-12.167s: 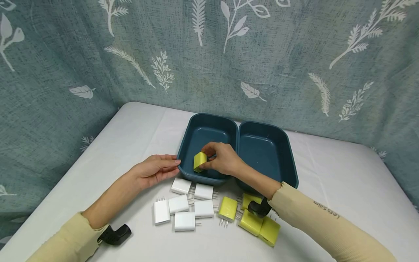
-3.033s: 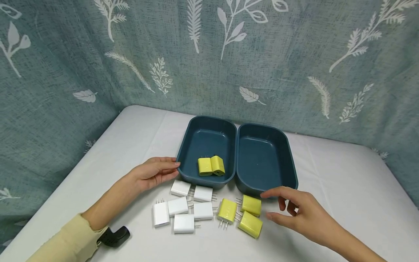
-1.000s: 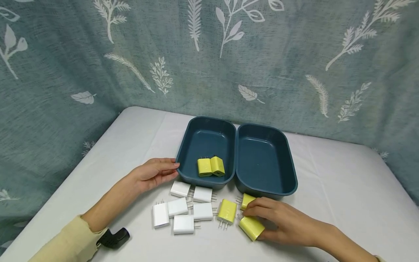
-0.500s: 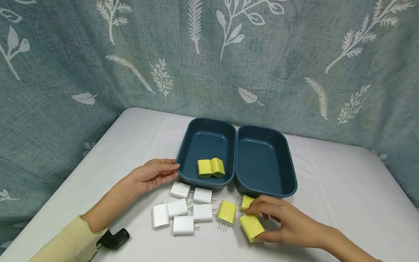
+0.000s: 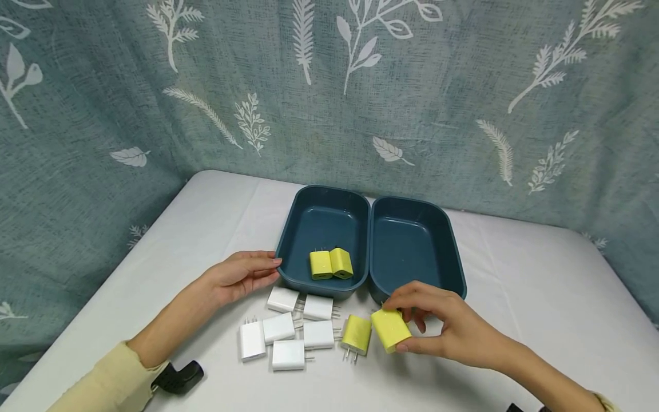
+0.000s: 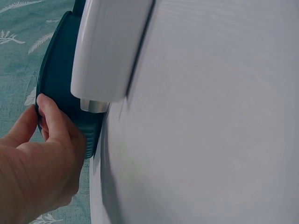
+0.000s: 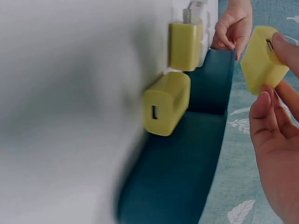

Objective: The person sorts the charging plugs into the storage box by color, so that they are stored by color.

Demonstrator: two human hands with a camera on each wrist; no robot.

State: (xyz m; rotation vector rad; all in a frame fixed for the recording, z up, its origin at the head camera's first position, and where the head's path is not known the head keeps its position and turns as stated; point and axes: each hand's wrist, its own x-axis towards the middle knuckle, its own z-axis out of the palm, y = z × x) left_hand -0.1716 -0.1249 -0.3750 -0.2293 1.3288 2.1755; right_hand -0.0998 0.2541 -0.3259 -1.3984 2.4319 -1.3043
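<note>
My right hand (image 5: 453,326) pinches a yellow USB charger plug (image 5: 390,330) between thumb and fingers, lifted above the table. In the right wrist view the held charger (image 7: 262,60) shows its USB port by the thumb. Another yellow charger (image 7: 166,105) lies beneath it, hidden in the head view. One more yellow charger (image 5: 356,334) lies to the left, prongs toward me. My left hand (image 5: 239,276) holds the near-left rim of the left dark blue container (image 5: 329,214), thumb at the rim and fingers against the outer wall. Two yellow chargers (image 5: 331,264) lie inside it.
Several white chargers (image 5: 288,355) lie on the white table (image 5: 216,217) in front of the left container. A second dark blue container (image 5: 412,246) stands against its right side. A leaf-patterned curtain (image 5: 329,114) hangs behind the table.
The earliest frame shows my right hand with a yellow charger in the left container. Since then it has returned to the table's yellow chargers and lifted another. My left hand stays at the rim.
</note>
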